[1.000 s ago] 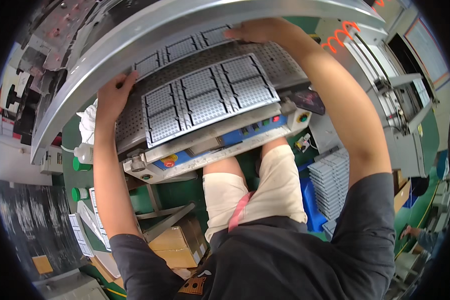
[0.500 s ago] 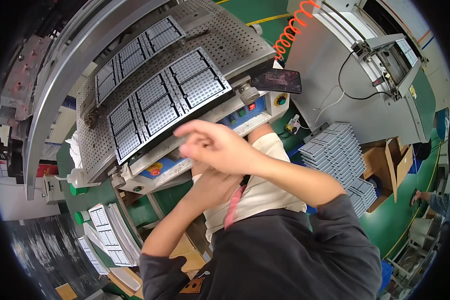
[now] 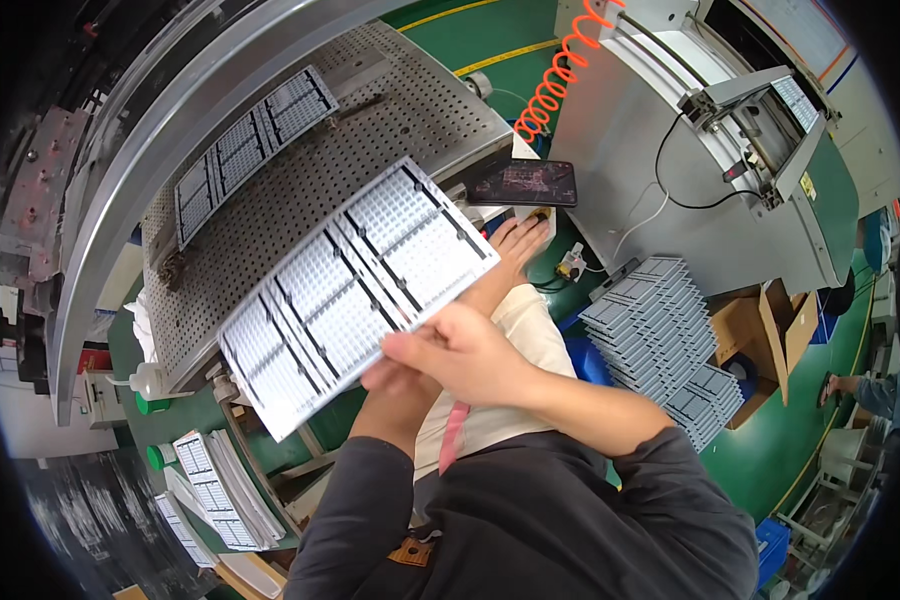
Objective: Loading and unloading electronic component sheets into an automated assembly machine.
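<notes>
A white rectangular panel with a fine grid and black stripes is held tilted in front of the perforated metal table. My right hand grips its near long edge, thumb on top; the fingers beneath are blurred. My left arm crosses under the right one. At the table's front right corner, my left hand lies with fingers outstretched beside a push button, part of the hand hidden by the panel. A second gridded panel rests farther back on the table.
A dark phone-like screen sits at the table's right corner. Stacked grey gridded panels stand to the right, by an open cardboard box. A curved metal bar arches over the left. More panels stand at lower left.
The near panel has been lifted off the table toward me and is now in my right hand. My left hand has reached from my lap to the table's front right corner.
</notes>
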{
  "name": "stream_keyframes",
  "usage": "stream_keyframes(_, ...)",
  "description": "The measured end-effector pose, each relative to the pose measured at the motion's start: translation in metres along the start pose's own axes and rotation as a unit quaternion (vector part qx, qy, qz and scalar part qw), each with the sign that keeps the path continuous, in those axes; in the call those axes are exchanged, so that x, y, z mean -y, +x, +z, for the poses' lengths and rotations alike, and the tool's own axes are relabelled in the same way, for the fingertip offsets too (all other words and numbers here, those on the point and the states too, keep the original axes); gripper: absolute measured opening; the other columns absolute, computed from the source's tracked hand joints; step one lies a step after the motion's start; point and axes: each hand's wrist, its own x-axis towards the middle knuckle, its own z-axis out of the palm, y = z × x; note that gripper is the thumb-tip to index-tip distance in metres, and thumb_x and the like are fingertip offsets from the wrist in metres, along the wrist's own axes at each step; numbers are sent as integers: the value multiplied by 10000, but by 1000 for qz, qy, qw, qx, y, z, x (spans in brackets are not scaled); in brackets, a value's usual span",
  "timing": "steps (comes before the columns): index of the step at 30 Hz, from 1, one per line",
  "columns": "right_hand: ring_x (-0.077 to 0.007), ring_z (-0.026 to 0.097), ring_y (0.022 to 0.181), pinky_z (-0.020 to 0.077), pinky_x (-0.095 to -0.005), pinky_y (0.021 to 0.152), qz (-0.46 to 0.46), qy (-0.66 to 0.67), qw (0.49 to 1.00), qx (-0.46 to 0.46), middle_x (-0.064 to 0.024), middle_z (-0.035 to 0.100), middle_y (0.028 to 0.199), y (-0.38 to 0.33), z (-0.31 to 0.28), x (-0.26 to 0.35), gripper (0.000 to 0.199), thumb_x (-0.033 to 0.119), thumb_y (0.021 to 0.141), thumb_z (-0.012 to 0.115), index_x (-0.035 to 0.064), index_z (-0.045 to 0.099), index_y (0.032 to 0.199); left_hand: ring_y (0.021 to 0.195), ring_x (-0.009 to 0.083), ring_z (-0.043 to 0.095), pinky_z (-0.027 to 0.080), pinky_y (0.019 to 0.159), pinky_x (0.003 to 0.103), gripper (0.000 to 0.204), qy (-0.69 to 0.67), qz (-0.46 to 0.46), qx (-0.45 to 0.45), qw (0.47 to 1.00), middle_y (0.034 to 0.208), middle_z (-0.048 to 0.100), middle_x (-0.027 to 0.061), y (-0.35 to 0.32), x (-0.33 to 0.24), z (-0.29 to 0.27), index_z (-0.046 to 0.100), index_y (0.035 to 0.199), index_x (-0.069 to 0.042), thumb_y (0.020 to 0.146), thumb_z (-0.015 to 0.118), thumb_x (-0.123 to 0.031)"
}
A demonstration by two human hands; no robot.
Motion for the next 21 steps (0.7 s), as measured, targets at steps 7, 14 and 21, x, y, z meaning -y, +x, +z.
stream_keyframes(7, -209, 708, 873, 586, -293, 742, 23, 20, 999, 16, -158, 688, 1046, -73, -29, 3, 272, 85, 984, 539, -55, 541, 1216, 1321, 208, 430, 307, 1114, 392, 674, -369, -48, 140, 917, 1455, 445, 96, 5, 8, -78, 367, 1454, -24, 901, 579, -346)
stream_keyframes(14, -229, 709, 884, 592, -302, 732, -3, -53, 998, -23, -170, 685, 1051, -149, -91, 5, 241, 43, 971, 528, -59, 564, 1186, 1185, 217, 563, 444, 1007, 344, 528, -940, -177, 34, 290, 1333, 556, 156, -203, 9, -110, 451, 1377, 45, 995, 511, -314)
stream_keyframes(21, -65, 582, 632, 444, -161, 576, 24, -130, 984, -116, -43, 656, 899, -154, -84, -9, 338, 224, 1030, 475, -48, 562, 1209, 1094, 217, 624, 474, 960, 322, 460, -950, -217, -43, 222, 1228, 627, 168, -211, -10, -177, 477, 1340, 97, 1014, 502, -226)
